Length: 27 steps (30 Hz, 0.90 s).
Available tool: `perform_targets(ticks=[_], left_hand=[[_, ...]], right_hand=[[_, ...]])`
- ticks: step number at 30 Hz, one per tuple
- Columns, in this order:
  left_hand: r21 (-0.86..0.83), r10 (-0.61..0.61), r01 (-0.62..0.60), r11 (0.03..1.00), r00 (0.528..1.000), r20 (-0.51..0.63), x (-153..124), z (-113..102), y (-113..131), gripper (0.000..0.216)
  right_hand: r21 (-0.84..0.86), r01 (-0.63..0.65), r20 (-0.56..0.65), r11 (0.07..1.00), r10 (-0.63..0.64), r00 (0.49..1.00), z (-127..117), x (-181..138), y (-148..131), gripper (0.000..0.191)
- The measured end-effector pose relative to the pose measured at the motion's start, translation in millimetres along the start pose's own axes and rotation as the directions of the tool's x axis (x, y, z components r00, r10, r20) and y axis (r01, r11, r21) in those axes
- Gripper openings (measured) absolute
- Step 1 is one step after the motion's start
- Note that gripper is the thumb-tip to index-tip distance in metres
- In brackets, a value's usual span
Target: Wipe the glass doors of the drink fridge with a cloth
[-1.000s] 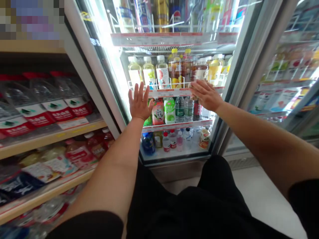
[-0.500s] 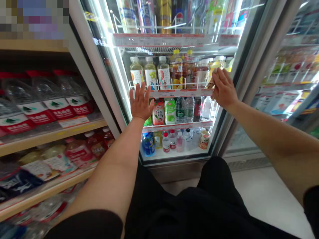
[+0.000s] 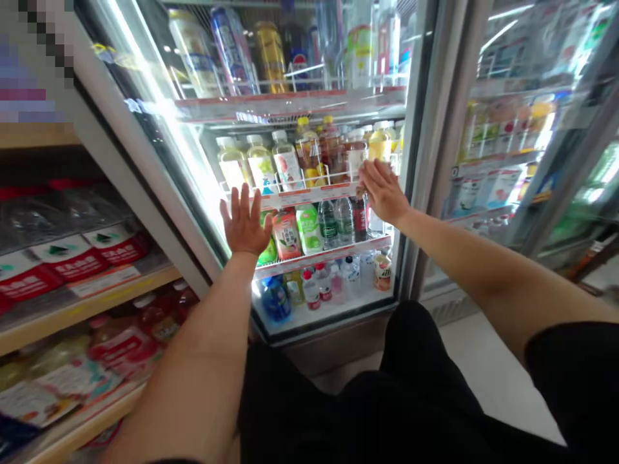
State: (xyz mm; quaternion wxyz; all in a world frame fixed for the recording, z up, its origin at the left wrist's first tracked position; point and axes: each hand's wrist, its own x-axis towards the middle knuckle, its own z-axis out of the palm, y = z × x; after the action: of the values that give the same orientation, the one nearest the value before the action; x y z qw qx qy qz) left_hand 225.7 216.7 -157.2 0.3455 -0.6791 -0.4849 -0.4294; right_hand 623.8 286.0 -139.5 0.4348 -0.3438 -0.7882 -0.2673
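Observation:
My left hand (image 3: 245, 222) is held up flat with fingers spread against the glass door (image 3: 159, 161) of a drinks fridge, in front of the green and red juice bottles (image 3: 296, 229). My right hand (image 3: 383, 190) reaches to the right side of the same fridge, fingers stretched out, at the shelf edge (image 3: 309, 193) beneath tea and juice bottles (image 3: 285, 161). Neither hand holds anything. Small bottles and a cup (image 3: 382, 270) stand on the lowest shelf.
A wooden shelf unit (image 3: 97, 290) on the left carries red-labelled water bottles (image 3: 111, 245) and packets. A second fridge door (image 3: 512, 148) stands to the right. White floor (image 3: 493, 380) lies at the lower right. My black-clad legs (image 3: 367, 399) fill the bottom.
My right hand moved left from the fridge's right frame to the shelf edge. The view swung, so the fridge sits further left and lower. My left hand stayed on the glass.

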Motion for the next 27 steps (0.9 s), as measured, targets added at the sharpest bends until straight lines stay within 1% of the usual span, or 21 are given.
perform_targets(ticks=[1,3,4,6,8,10,11,12,13,15,16,17,18,20,21,22,23,24,25,26,27], left_hand=[[0.009,0.005,-0.005,1.000,1.000,-0.002,0.1,0.1,-0.3,0.071],[0.018,0.009,-0.009,1.000,1.000,-0.004,0.1,-0.6,0.3,0.070],[0.019,0.007,-0.007,1.000,1.000,-0.006,0.0,-1.2,1.0,0.069],[0.025,0.004,-0.003,1.000,1.000,-0.019,-0.7,-2.4,2.2,0.067],[0.044,0.007,-0.006,0.999,0.999,-0.042,-2.0,-3.0,2.9,0.064],[0.070,0.023,-0.019,0.997,0.998,-0.064,-3.4,-2.8,2.7,0.062],[0.084,0.034,-0.028,0.996,0.997,-0.072,-3.9,-2.4,2.3,0.062],[0.098,0.044,-0.036,0.994,0.996,-0.079,-4.2,-1.8,1.9,0.062],[0.112,0.053,-0.043,0.993,0.995,-0.084,-4.5,-1.2,1.3,0.062],[0.133,0.062,-0.050,0.990,0.994,-0.086,-4.8,-0.1,0.4,0.061],[0.140,0.061,-0.049,0.989,0.995,-0.084,-4.9,0.4,0.0,0.061],[0.145,0.058,-0.046,0.988,0.995,-0.079,-5.1,0.8,-0.1,0.060],[0.147,0.053,-0.041,0.988,0.996,-0.072,-5.4,1.2,-0.1,0.060],[0.147,0.038,-0.029,0.989,0.998,-0.056,-5.8,1.8,0.3,0.060],[0.144,0.032,-0.025,0.989,0.998,-0.049,-5.9,2.0,0.7,0.060],[0.140,0.030,-0.023,0.990,0.999,-0.044,-5.9,2.1,1.1,0.061],[0.135,0.030,-0.024,0.991,0.999,-0.041,-5.8,2.2,1.6,0.061],[0.130,0.032,-0.026,0.991,0.999,-0.040,-5.6,2.1,2.1,0.061],[0.123,0.034,-0.029,0.992,0.999,-0.039,-5.4,2.0,2.7,0.061],[0.115,0.033,-0.028,0.993,0.999,-0.039,-5.1,1.9,3.1,0.060],[0.105,0.029,-0.025,0.994,0.999,-0.038,-4.7,1.7,3.6,0.061]], right_hand=[[0.021,0.064,0.056,0.998,-0.065,0.996,1.1,-2.4,-3.9,0.056],[0.073,0.192,0.165,0.979,-0.201,0.965,3.2,-7.0,-11.2,0.056],[0.088,0.218,0.187,0.972,-0.231,0.955,4.0,-7.9,-13.8,0.056],[0.073,0.180,0.147,0.981,-0.190,0.971,5.1,-6.3,-16.2,0.058],[0.034,0.063,0.034,0.997,-0.064,0.997,6.5,-2.7,-16.9,0.061],[0.009,-0.027,-0.055,1.000,0.027,0.998,9.3,-2.0,-17.8,0.061],[0.004,-0.027,-0.062,1.000,0.027,0.998,11.3,-3.6,-18.4,0.060],[0.005,0.011,-0.041,1.000,-0.010,0.999,13.7,-6.5,-19.0,0.060],[0.010,0.080,0.001,0.997,-0.080,0.997,16.1,-10.1,-19.4,0.061],[0.029,0.242,0.092,0.970,-0.244,0.965,19.9,-17.2,-18.6,0.064],[0.029,0.284,0.107,0.958,-0.286,0.952,20.9,-19.5,-17.3,0.065],[0.020,0.287,0.095,0.958,-0.288,0.953,21.5,-20.6,-15.6,0.065],[0.004,0.253,0.062,0.967,-0.253,0.966,21.8,-20.7,-13.7,0.065],[-0.021,0.116,-0.037,0.993,-0.117,0.992,22.3,-19.0,-10.9,0.062],[-0.024,0.048,-0.079,0.999,-0.049,0.996,23.1,-18.4,-10.5,0.061],[-0.023,0.000,-0.101,1.000,-0.002,0.995,24.2,-18.5,-11.0,0.060],[-0.021,-0.019,-0.101,1.000,0.017,0.995,25.7,-19.7,-12.5,0.060],[-0.017,-0.005,-0.076,1.000,0.003,0.997,27.2,-21.6,-14.7,0.059],[-0.009,0.043,-0.028,0.999,-0.043,0.999,28.6,-24.1,-17.4,0.060],[0.008,0.115,0.035,0.993,-0.116,0.993,29.6,-26.5,-20.1,0.060],[0.036,0.198,0.102,0.979,-0.201,0.974,30.1,-28.1,-22.4,0.061]])
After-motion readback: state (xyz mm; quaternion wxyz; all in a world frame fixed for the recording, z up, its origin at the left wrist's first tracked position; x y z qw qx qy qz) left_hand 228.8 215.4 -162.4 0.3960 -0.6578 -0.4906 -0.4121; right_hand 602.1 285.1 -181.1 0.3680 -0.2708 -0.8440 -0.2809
